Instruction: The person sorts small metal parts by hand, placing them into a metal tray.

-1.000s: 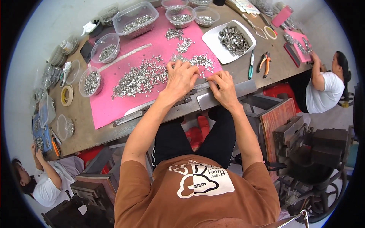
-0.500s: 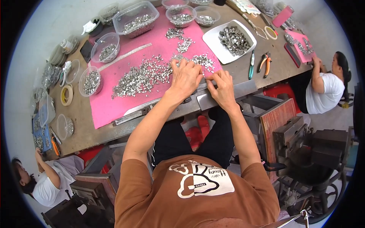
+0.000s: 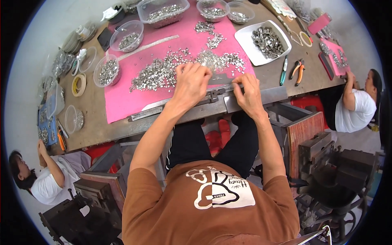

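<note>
My left hand (image 3: 192, 83) is over the near edge of a spread heap of small silver metal pieces (image 3: 157, 73) on a pink mat (image 3: 122, 104). Its fingers are curled with the tips pressed together, and I cannot make out what they hold. My right hand (image 3: 249, 96) is closed in a pinch at the table's front edge, beside a flat metal plate (image 3: 267, 94); anything in it is too small to name. Between the hands runs a metal rail (image 3: 212, 96) along the edge. A bundle of thin, pale metal strands (image 3: 210, 60) lies just beyond them.
A white tray (image 3: 241, 40) of metal parts stands at the far right, near orange-handled pliers (image 3: 300, 73) and a teal-handled tool (image 3: 283, 72). Plastic tubs (image 3: 107, 73) of pieces line the far left, with a tape roll (image 3: 79, 85). Co-workers sit at both sides.
The hands, nearly touching before, have drawn apart. My left hand has moved left across the mat, uncovering the rail and strands. The whole view has shifted slightly.
</note>
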A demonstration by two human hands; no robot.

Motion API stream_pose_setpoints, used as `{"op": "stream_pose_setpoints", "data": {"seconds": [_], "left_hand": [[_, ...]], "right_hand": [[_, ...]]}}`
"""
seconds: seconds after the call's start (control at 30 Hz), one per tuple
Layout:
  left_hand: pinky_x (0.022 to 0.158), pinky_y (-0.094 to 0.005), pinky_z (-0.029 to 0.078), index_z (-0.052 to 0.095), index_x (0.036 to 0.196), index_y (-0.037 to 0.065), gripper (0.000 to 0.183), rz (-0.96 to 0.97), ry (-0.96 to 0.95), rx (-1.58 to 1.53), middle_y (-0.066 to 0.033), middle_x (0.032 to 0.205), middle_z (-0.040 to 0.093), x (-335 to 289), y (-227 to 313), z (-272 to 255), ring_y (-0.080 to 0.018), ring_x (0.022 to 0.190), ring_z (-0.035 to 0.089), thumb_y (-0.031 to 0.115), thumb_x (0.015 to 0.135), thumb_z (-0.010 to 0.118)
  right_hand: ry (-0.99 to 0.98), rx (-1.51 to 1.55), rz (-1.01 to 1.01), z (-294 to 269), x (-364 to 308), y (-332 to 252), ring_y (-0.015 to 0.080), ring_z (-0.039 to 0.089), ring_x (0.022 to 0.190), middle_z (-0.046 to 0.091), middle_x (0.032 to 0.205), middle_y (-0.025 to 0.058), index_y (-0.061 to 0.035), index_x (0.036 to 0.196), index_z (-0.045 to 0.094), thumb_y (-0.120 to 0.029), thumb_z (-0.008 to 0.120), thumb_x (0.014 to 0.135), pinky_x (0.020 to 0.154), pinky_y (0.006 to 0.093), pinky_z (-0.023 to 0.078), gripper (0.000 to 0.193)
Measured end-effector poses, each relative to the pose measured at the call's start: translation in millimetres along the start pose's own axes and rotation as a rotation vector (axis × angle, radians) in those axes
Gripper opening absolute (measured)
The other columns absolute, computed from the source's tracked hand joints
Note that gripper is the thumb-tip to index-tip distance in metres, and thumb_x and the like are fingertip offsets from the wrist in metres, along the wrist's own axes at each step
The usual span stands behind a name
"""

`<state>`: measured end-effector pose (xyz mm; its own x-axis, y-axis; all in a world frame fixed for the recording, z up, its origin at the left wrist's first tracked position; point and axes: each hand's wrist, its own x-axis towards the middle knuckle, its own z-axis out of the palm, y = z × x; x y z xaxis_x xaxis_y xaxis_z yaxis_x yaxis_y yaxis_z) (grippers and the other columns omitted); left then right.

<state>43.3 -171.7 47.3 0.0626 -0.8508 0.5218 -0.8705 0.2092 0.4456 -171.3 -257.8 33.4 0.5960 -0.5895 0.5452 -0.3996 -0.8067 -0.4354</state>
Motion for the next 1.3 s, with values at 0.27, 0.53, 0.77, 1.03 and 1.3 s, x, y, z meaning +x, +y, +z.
{"op": "stream_pose_setpoints", "data": {"seconds": [0.27, 0.53, 0.77, 1.03, 1.3], "left_hand": [[0.09, -0.0416, 0.039, 0.065, 0.093, 0.007, 0.013, -0.023, 0.01, -0.107, -0.0056, 0.09, 0.061, -53, 6, -14, -0.0253, 0.089, 0.059, 0.007, 0.083, 0.074], [0.091, -0.0444, 0.042, 0.066, 0.094, 0.005, 0.014, -0.004, 0.004, -0.134, -0.0077, 0.09, 0.062, -54, 6, -17, -0.0271, 0.09, 0.06, 0.005, 0.082, 0.073], [0.099, -0.0474, 0.041, 0.067, 0.098, 0.004, 0.018, -0.077, 0.041, -0.11, -0.0073, 0.089, 0.064, -53, 12, -13, -0.0275, 0.088, 0.061, 0.009, 0.084, 0.077], [0.104, -0.0494, 0.039, 0.068, 0.1, 0.006, 0.018, -0.128, 0.142, -0.039, -0.0062, 0.087, 0.064, -56, 22, -11, -0.0267, 0.085, 0.06, 0.013, 0.086, 0.076], [0.107, -0.0496, 0.036, 0.069, 0.102, 0.007, 0.01, -0.168, 0.248, 0.017, -0.0053, 0.089, 0.065, -70, 14, -17, -0.0249, 0.086, 0.062, 0.006, 0.093, 0.066]], "right_hand": [[-0.106, 0.227, -0.178, 24, 5, -46, 0.0291, 0.059, 0.092, 0.062, 0.096, 0.0096, -0.0035, 0.092, 0.06, 0.0, 0.071, 0.081, 0.083, 0.0402, 0.044, 0.016], [-0.124, 0.2, -0.239, 24, 7, -44, 0.03, 0.06, 0.091, 0.063, 0.094, 0.0101, -0.0027, 0.094, 0.064, 0.001, 0.072, 0.081, 0.083, 0.0407, 0.045, 0.016], [0.129, 0.019, 0.05, 7, 9, 11, 0.0299, 0.061, 0.088, 0.062, 0.091, 0.0089, -0.0052, 0.094, 0.068, -0.002, 0.072, 0.085, 0.08, 0.0411, 0.045, 0.011], [0.075, -0.136, 0.062, 15, 9, 16, 0.0295, 0.059, 0.089, 0.06, 0.089, 0.0088, -0.0053, 0.09, 0.067, -0.008, 0.076, 0.084, 0.079, 0.0421, 0.043, 0.011], [-0.057, 0.228, -0.203, 22, 16, -44, 0.0301, 0.061, 0.089, 0.062, 0.093, 0.0106, -0.0044, 0.09, 0.061, -0.002, 0.074, 0.082, 0.079, 0.0415, 0.044, 0.015]]}}
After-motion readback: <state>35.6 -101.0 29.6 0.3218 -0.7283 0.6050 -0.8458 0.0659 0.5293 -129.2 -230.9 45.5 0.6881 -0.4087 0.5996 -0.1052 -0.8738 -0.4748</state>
